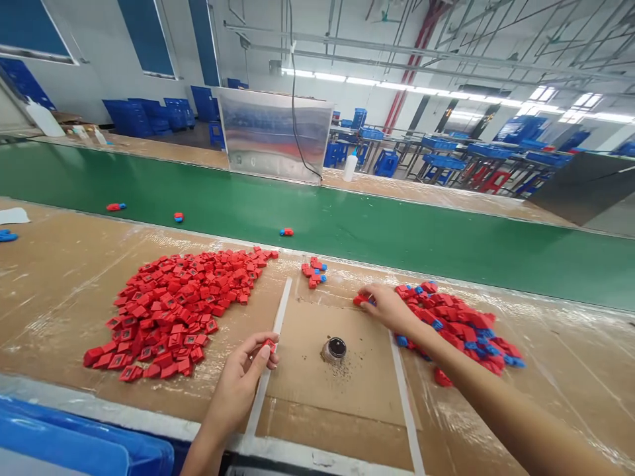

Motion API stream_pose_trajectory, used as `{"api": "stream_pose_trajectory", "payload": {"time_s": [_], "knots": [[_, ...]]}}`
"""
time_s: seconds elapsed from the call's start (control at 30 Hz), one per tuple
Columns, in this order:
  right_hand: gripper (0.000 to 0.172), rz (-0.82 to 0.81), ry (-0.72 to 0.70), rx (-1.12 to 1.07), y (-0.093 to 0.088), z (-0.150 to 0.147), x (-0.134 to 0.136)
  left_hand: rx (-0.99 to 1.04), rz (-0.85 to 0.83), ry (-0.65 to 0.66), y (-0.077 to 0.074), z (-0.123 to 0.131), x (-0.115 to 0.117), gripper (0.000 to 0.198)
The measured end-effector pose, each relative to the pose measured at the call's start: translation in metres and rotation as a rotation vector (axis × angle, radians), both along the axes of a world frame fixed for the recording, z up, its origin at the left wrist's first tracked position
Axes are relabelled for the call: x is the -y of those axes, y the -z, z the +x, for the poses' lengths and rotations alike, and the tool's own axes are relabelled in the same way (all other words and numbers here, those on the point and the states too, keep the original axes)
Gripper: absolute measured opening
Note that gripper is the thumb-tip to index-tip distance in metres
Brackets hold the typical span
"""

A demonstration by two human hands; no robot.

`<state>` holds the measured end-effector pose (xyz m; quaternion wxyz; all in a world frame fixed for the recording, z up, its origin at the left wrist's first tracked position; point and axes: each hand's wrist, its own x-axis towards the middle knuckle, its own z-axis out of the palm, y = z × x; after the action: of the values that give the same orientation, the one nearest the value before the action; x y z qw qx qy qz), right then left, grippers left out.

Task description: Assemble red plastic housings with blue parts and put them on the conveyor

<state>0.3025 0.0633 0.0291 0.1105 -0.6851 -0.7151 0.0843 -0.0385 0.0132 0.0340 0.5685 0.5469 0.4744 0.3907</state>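
My left hand [248, 363] pinches a small red plastic block [269, 344] above the left edge of a taped cardboard sheet [297, 377]. Over the sheet's far right corner, my right hand [384, 307] has its fingers closed on a red and blue plastic piece [361, 299], partly hidden by them. A small round pot of dark liquid [337, 348] stands on the cardboard between the hands, with dark specks around it. To the left spreads a big heap of red blocks [173, 304]. Beside my right forearm lies a pile of red and blue pieces [456, 320].
Several red and blue pieces [314, 272] lie beyond the cardboard. A green conveyor belt [397, 231] crosses behind, carrying a few more pieces. A metal panel [278, 135] and a white bottle [350, 165] stand past it. Blue bins [74, 439] sit at the lower left.
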Motion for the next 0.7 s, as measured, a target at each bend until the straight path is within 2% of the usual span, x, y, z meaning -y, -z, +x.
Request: {"api": "stream_pose_trajectory", "payload": {"time_s": [0.17, 0.4, 0.53, 0.7], "knots": [[0.018, 0.004, -0.087, 0.011, -0.001, -0.015, 0.040, 0.087, 0.023, -0.035, 0.010, 0.018, 0.011, 0.035], [0.015, 0.024, -0.109, -0.026, -0.006, -0.021, 0.059, 0.139, 0.020, 0.017, 0.021, 0.038, 0.020, 0.036], [0.014, 0.045, -0.123, -0.124, -0.024, -0.024, 0.071, 0.235, -0.086, 0.040, 0.027, 0.042, 0.019, 0.039], [0.015, 0.070, -0.255, -0.338, -0.049, -0.039, 0.084, 0.257, -0.134, 0.022, 0.028, 0.043, 0.015, 0.038]]}}
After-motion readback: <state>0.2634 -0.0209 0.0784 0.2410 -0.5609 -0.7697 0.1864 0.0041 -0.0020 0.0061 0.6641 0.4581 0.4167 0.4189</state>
